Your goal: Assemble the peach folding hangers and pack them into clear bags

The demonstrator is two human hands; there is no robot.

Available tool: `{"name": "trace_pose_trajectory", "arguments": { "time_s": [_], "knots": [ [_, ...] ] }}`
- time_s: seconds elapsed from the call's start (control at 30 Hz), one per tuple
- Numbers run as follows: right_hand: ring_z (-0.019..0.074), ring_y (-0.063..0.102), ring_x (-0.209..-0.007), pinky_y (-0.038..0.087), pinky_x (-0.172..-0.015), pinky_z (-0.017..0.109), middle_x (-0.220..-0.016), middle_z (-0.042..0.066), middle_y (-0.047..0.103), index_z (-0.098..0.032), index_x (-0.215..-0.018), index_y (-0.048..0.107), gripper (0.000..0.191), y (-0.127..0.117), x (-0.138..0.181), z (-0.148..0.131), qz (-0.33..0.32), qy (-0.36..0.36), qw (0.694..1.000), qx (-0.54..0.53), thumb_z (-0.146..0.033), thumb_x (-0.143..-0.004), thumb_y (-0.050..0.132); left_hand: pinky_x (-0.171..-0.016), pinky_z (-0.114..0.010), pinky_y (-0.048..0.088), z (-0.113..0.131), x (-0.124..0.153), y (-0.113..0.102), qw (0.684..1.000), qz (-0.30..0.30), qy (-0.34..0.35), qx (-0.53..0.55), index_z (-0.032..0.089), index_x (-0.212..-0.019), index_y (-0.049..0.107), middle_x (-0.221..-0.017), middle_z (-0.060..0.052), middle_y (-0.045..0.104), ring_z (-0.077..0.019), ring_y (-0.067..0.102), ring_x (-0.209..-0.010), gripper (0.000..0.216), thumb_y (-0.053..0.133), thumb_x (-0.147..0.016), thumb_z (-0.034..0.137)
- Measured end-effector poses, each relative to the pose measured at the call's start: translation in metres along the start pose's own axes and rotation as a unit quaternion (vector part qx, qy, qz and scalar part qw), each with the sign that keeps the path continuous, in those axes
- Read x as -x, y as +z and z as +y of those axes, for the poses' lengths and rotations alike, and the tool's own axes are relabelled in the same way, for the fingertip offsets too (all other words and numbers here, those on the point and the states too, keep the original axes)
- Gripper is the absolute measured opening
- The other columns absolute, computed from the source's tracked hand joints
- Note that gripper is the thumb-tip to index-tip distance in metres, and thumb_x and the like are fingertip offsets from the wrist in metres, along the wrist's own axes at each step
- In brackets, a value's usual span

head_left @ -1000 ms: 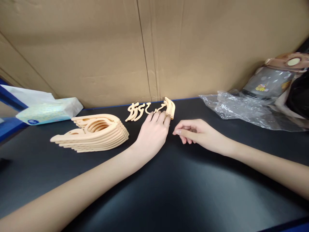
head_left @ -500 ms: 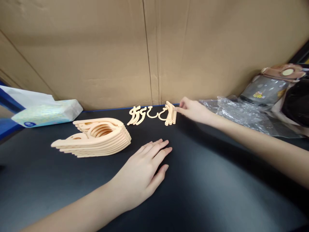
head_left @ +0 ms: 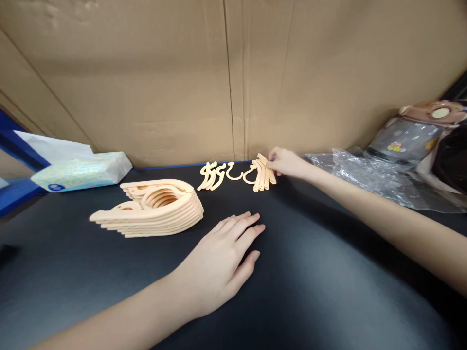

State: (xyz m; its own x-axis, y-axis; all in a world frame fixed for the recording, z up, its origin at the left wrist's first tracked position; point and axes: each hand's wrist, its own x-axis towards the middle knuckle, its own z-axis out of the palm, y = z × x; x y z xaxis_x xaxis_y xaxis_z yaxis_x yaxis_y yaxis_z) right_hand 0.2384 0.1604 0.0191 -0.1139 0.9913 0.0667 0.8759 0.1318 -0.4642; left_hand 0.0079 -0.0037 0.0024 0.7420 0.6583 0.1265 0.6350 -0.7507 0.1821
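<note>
My left hand lies flat on the black tabletop, fingers stretched out and nothing in them. To its left is a neat stack of cream plastic hanger bodies. My right hand is at the far side of the table, with curled fingers pinching the rightmost of several short cream plastic strips. These strips lie fanned out side by side. Left of them are loose cream hanger hooks, some bunched together. My fingertips partly cover the end of the strip.
A pack of tissues stands at the back left. Crumpled clear plastic bags lie at the right, in front of a clear bottle with a brown lid. A cardboard wall rises behind the table's blue back edge.
The strips have spread from a tight bunch into a fan, with my right hand at their right end. My left hand stays flat. The whole view has shifted slightly.
</note>
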Motion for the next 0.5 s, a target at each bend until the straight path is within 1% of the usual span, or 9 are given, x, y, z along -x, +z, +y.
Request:
{"name": "trace_pose_trajectory", "arguments": {
  "time_s": [0.1, 0.23, 0.33, 0.5],
  "knots": [
    [0.0137, 0.059, -0.056, 0.042, -0.054, 0.026, -0.068, 0.001, 0.065, -0.018, -0.096, 0.052, 0.018, -0.0022, -0.0012, 0.0045, 0.016, 0.003, 1.0, 0.012, -0.031, -0.084, 0.055, -0.111, -0.05, 0.039, -0.0001, 0.0004, -0.0001, 1.0, 0.001, 0.002, 0.002, 0.015, -0.138, 0.048, -0.147, -0.01, 0.045, -0.0262, 0.04, -0.137, 0.043, 0.036, -0.098, 0.028],
    [0.0187, 0.06, -0.065, 0.04, -0.058, 0.029, -0.073, 0.005, 0.066, -0.018, -0.095, 0.053, 0.021, -0.0034, 0.0004, 0.0078, 0.032, 0.003, 0.998, 0.048, -0.034, -0.082, 0.057, -0.11, -0.05, 0.039, -0.0006, -0.0003, -0.0008, 1.0, 0.001, 0.001, 0.001, 0.015, -0.137, 0.048, -0.147, -0.01, 0.045, -0.0263, 0.04, -0.137, 0.043, 0.036, -0.098, 0.028],
    [0.0205, 0.06, -0.072, 0.039, -0.06, 0.029, -0.079, 0.006, 0.067, -0.019, -0.094, 0.054, 0.021, -0.0033, 0.0028, 0.0063, 0.022, -0.008, 0.997, 0.067, -0.035, -0.082, 0.057, -0.11, -0.05, 0.04, -0.0004, -0.001, -0.0008, 1.0, -0.001, 0.002, 0.003, 0.015, -0.137, 0.049, -0.146, -0.01, 0.046, -0.0262, 0.041, -0.137, 0.043, 0.036, -0.098, 0.028],
    [0.0178, 0.059, -0.068, 0.038, -0.059, 0.027, -0.076, 0.004, 0.067, -0.019, -0.094, 0.053, 0.016, -0.0046, 0.0053, 0.0023, -0.007, -0.023, 0.997, 0.077, -0.031, -0.084, 0.053, -0.11, -0.05, 0.04, -0.0007, -0.0013, 0.0006, 1.0, 0.001, 0.0, 0.004, 0.015, -0.138, 0.048, -0.147, -0.01, 0.045, -0.0269, 0.04, -0.137, 0.043, 0.037, -0.098, 0.028]
  ]
}}
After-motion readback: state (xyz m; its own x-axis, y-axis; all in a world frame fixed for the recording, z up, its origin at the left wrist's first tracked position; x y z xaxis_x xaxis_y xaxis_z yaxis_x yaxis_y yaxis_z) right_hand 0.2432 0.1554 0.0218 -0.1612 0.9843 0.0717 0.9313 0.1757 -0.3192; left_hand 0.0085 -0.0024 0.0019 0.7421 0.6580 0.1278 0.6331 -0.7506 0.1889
